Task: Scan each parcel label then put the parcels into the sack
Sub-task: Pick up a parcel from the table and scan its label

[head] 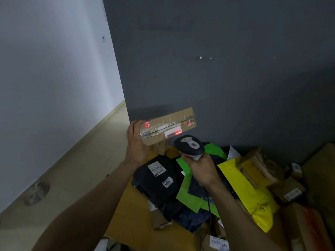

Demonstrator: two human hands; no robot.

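Observation:
My left hand [136,142] grips the left end of a flat brown cardboard parcel [167,125], held up in front of the dark wall. Its white barcode label [173,132] faces me, and a red scanner light glows on the label's right part. My right hand [201,169] grips the handle of a black and grey barcode scanner [189,144], whose head sits just below the label. The scanner's cable runs down along my right forearm. No sack is in view.
A wooden table [130,211] below my hands holds a pile of parcels: a black bag [159,180] marked 3004, green mailers [188,194], a yellow bag [253,194], several taped cardboard boxes [257,167] at right. Tiled floor [76,171] and a white wall lie to the left.

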